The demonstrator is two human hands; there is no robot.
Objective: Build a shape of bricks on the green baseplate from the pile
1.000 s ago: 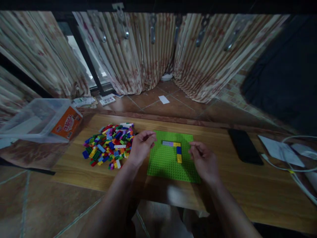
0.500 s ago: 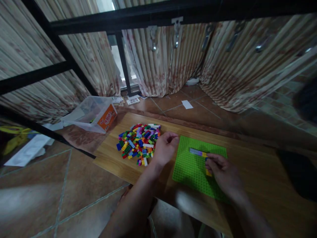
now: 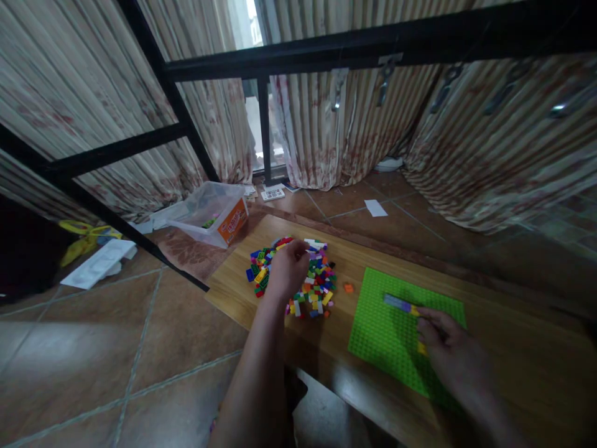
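Beyond both hands, striped curtains [image 3: 308, 137] in dim light, crossed by a dark metal bar [image 3: 289, 56]. To the left of the left arm, a tiled floor [image 3: 84, 361]. Under both hands, a long wooden table [image 3: 342, 308], glossy near the body. Past the left hand, off the table end, a clear plastic box [image 3: 198, 233]. Under the right hand, a green studded board [image 3: 382, 336], mostly plain studs. Under the left hand, a mixed heap of bricks [image 3: 319, 274], loose and unattached: plenty left. Left hand [image 3: 290, 270] over the heap, fingers curled; impossible to tell about anything pinched inside. Right hand [image 3: 450, 351] at the board, fingertips bent at the laid bricks; firm grip or light touch, not clear. Done, apparently: just a short row of bricks [image 3: 397, 303], grey-blue, purple and yellow, partly behind the right fingers. Between the hands, one small orange brick [image 3: 349, 288], apart from heap and board.
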